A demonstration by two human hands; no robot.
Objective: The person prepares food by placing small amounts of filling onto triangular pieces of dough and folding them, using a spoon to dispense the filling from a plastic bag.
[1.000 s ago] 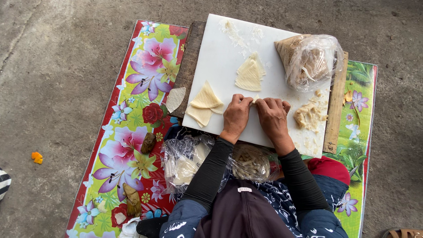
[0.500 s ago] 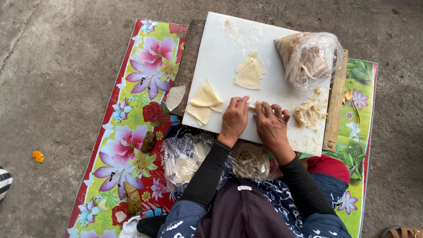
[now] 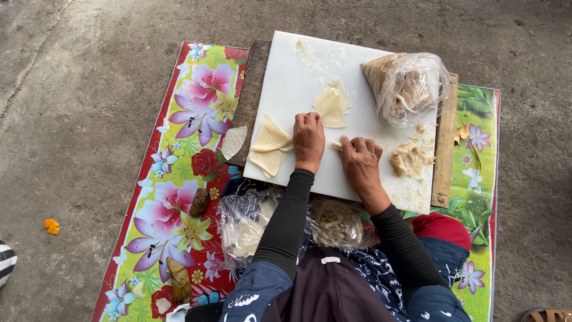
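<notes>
White board (image 3: 286,89) | L hand (image 3: 308,141), R hand (image 3: 359,162) palms-down, pressing pale roll (image 3: 336,144)

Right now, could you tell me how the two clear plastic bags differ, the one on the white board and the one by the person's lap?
The bag on the board stands bunched into a cone around brownish filling; the bag by the lap lies slumped flat, holding pale pieces. The first rests on the white board, the second on the floral mat. Both are clear and crinkled.
</notes>
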